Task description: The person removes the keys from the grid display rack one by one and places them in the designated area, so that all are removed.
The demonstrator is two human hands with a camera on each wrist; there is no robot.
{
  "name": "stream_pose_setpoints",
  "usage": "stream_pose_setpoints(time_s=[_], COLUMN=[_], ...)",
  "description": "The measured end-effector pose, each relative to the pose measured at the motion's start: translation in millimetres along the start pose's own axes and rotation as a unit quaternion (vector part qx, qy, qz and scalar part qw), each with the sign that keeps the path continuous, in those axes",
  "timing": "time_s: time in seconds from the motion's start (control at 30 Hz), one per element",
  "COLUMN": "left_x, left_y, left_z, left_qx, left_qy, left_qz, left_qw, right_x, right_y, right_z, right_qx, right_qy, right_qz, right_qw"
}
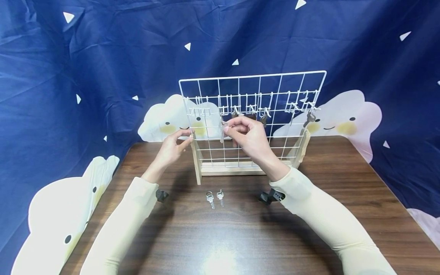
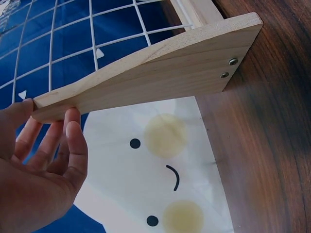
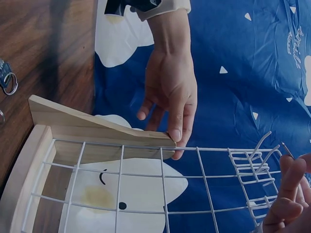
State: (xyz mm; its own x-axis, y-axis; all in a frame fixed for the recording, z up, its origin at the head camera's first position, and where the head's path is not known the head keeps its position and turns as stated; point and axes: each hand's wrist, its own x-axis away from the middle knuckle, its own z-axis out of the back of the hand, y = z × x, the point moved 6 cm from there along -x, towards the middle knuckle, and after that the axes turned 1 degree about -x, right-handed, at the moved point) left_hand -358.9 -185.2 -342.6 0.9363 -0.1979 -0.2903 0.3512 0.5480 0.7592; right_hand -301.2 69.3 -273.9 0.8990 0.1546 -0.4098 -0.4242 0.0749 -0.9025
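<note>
A white wire grid rack stands upright on a wooden base. My left hand grips the upper end of its left wooden side panel, thumb on one face and fingers on the other. With thumb and fingertips, my right hand pinches a silver key in front of the grid, just below a white hook. The right wrist view catches only the fingers of that hand, near the hooks. Two more silver keys, one key and another key, lie on the table before the rack.
More white hooks line the grid. A key hangs at the right end, and a darker key hangs behind my right hand. Behind the brown wooden table is a blue curtain with cloud faces.
</note>
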Motion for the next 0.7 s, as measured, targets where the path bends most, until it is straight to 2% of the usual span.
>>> stream_pose_setpoints(time_s=[0.3, 0.7], left_x=[0.3, 0.7], left_y=[2.2, 1.3], left_z=[0.5, 0.8], left_qx=[-0.003, -0.005], left_qy=[0.003, 0.003], left_qz=[-0.001, -0.003], left_qw=[1.0, 1.0], right_x=[7.4, 17.1], right_y=[8.6, 31.0], right_z=[-1.5, -1.8], right_qx=[-0.007, 0.001], right_qy=[-0.027, -0.053], right_qz=[-0.038, -0.086], right_qw=[0.9989, 0.9948])
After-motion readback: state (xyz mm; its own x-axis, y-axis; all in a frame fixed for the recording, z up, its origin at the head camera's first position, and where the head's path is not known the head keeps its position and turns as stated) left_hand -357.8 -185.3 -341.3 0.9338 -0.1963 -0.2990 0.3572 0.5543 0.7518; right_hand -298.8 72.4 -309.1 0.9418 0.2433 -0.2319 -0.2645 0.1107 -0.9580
